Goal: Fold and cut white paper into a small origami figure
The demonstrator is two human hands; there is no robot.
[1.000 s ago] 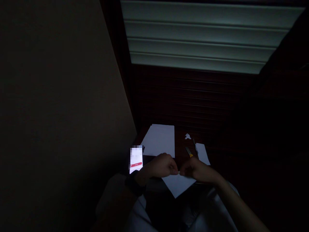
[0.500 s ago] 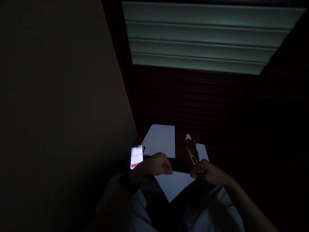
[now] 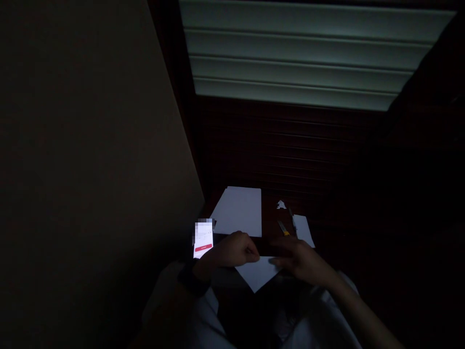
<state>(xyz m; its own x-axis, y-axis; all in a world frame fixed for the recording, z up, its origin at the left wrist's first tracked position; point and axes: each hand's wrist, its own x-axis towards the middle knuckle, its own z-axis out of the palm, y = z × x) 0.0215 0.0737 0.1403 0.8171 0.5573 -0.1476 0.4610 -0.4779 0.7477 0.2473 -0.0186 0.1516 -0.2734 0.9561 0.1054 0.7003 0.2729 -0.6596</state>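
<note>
In dim light, a white sheet of paper lies at the near edge of a dark wooden table, with one corner hanging toward my lap. My left hand is curled closed and pinches the sheet's upper left edge. My right hand lies over the sheet's right side, its fingers stretched out flat toward the left and slightly blurred. A yellow cutter knife rests on the table just beyond my right hand, apart from it.
A lit phone stands left of my left hand. A larger white sheet lies farther back, with a small paper scrap, a pen and another white piece to the right. A wall runs along the left and slatted blinds hang behind.
My right hand went out to the yellow cutter, then came back left and spread flat on the sheet. My left hand has kept its pinch on the paper.
</note>
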